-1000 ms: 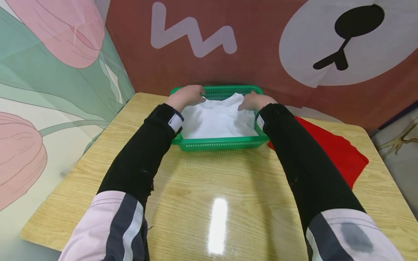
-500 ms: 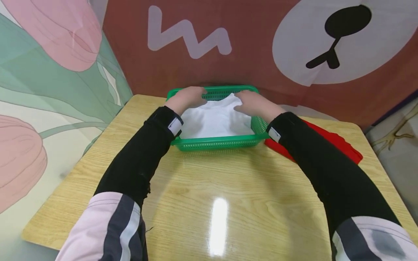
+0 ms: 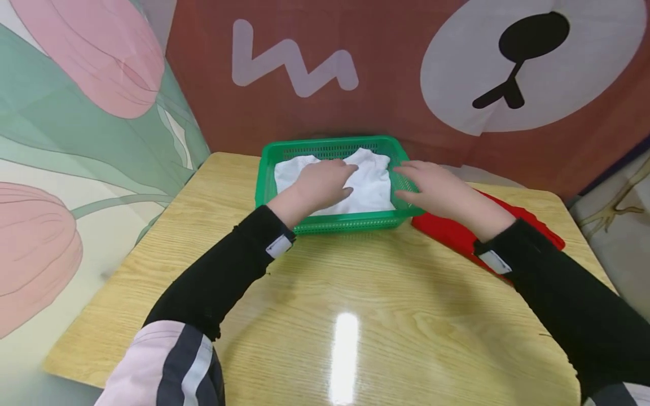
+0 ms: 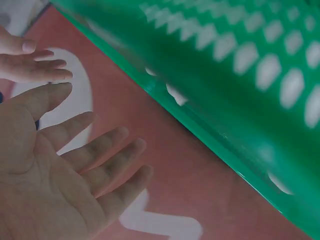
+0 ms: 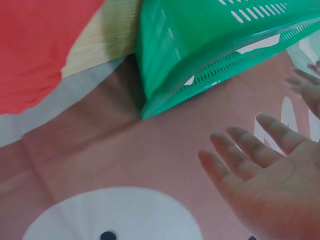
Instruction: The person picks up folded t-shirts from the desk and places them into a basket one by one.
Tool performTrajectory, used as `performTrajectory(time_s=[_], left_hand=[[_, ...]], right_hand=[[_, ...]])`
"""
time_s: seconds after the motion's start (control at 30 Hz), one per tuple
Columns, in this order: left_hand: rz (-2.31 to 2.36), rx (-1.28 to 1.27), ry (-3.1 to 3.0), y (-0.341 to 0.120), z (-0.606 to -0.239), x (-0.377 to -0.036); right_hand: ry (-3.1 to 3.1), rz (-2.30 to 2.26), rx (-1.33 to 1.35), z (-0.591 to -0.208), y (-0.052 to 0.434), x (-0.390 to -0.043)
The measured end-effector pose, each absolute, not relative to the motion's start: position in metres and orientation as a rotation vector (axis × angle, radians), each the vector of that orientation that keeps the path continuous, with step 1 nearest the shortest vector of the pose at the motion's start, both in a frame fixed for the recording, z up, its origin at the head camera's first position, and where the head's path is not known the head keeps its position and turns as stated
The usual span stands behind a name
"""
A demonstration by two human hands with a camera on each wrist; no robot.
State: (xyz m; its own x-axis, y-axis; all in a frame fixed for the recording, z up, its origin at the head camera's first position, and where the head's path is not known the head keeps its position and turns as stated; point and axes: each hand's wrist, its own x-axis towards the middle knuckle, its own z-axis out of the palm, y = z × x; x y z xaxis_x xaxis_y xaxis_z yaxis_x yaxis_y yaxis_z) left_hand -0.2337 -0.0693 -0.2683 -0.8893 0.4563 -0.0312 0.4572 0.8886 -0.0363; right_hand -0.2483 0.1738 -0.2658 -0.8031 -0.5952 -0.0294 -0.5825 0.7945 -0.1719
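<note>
My left hand (image 3: 321, 183) hovers palm down over the white shirt (image 3: 368, 180), which lies folded inside the green basket (image 3: 350, 224); whether the palm touches the cloth I cannot tell. Its fingers (image 4: 100, 150) are straight and slightly spread, holding nothing. My right hand (image 3: 437, 189) is at the basket's right rim, over the near right corner, palm down; its fingers (image 5: 240, 150) are extended and a little apart, gripping nothing. The basket stands at the far middle of the wooden table (image 3: 355, 293), close to the brown backdrop (image 3: 396, 73) printed with a white zigzag and a bear's muzzle. A red cloth (image 3: 447, 234) lies flat on the table just beside the basket's right side, partly under my right wrist. Black sleeves (image 3: 223, 276) cover both forearms. On the left stands a panel (image 3: 76, 129) with pink tulips on green. A strip of glare marks the near part of the table.
</note>
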Motion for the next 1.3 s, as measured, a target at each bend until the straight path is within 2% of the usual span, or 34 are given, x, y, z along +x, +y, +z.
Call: performTrajectory(time_s=[0.37,0.7,0.93,1.3], left_hand=[[-0.238,1.142,3.208,-0.026,-0.287,-0.189],[-0.099,1.610,3.135,0.016,-0.315,-0.173],[-0.189,1.529,2.908,0.053,-0.345,-0.177],[-0.198,1.131,2.772,0.089,-0.377,-0.202]], right_hand=[[2.890,-0.340,-0.684,-0.294,0.252,-0.206],[2.837,-0.272,-0.591,-0.324,0.304,-0.194],[2.819,-0.273,-0.558,-0.342,0.329,-0.192],[2.816,-0.280,-0.500,-0.361,0.353,-0.185]])
